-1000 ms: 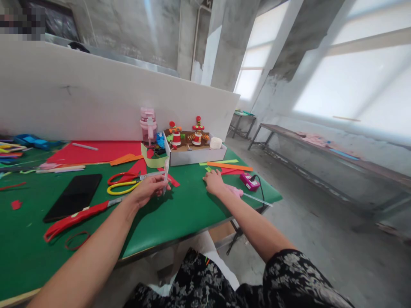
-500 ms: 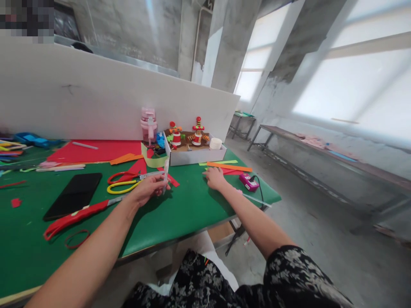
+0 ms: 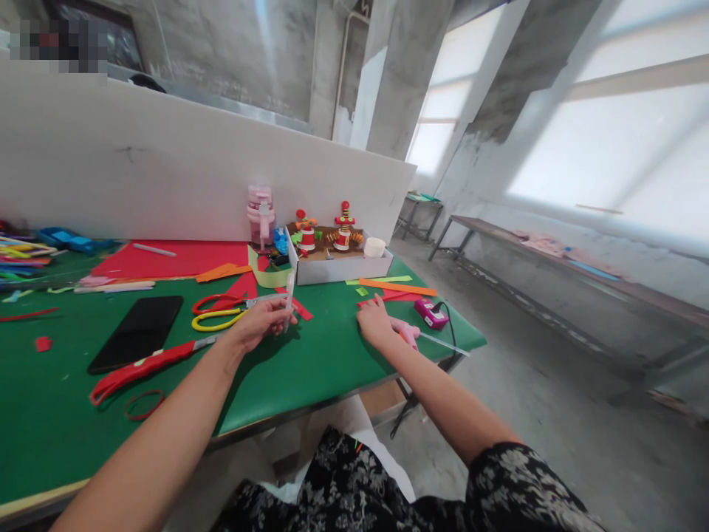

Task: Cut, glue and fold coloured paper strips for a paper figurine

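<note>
Hand pose: left hand pinches translucent strip near-upright, strip at its 2 o'clock. Right hand back-up, fingers low over surface, can't tell if gripping; pink glue gun just beside it at 4 o'clock.

Rough grey concrete walls; bright windows at right; long bench beneath; grey floor.

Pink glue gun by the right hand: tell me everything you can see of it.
The pink glue gun lies on the green table, partly hidden by the right forearm. Its body looks plastic, with a small orange part; a translucent stick extends from it toward the table's edge. Whether the right hand touches it, I cannot tell.
</note>
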{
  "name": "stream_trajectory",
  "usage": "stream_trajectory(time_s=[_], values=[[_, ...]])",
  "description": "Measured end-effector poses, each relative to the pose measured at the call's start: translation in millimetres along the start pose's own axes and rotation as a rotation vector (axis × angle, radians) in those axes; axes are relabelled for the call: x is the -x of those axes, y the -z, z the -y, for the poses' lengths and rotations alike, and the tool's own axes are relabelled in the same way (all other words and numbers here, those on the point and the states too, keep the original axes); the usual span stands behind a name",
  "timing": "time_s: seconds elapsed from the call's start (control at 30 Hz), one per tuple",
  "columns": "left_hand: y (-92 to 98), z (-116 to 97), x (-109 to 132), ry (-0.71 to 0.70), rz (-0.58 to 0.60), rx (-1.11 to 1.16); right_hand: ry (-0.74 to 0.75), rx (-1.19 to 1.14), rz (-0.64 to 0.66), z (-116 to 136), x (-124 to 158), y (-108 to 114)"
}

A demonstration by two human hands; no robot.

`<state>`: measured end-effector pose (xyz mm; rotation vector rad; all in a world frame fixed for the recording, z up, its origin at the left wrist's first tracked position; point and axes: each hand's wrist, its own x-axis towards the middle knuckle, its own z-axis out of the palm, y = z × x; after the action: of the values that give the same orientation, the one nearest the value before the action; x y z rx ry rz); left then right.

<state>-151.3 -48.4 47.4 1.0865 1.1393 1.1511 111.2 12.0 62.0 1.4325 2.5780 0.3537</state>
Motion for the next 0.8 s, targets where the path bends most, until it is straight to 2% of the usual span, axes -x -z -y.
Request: stream_trajectory(time_s=[0.23,0.37,0.47,0.53,0.6,0.67,0.73,0.8], values=[[2.3,0,-1,0.016,0.015,0.0,0.008,-0.038,-0.04,-4,-20,6],[2.2,0,-2,0.008,0.014,-0.001,0.0,-0.093,-0.081,1,-4,18],[1.2,0,-2,0.0,0.018,-0.004,0.031,-0.196,-0.121,11,36,27],[-0.1,0,-1,-0.008,0.022,-0.007,0.056,-0.532,-0.107,17,74,29],[-1.8,0,-1,-0.015,0.028,-0.011,0.102,-0.82,0.036,19,117,24],[-3.3,-1,1,-0.02,0.039,-0.019,0.099,-0.957,0.21,17,156,11],[-4.2,-2,2,-0.02,0.049,-0.029,0.03,-1.022,0.366,10,190,-12],[-4.2,-3,3,-0.019,0.056,-0.037,-0.102,-1.024,0.496,1,217,-43]])
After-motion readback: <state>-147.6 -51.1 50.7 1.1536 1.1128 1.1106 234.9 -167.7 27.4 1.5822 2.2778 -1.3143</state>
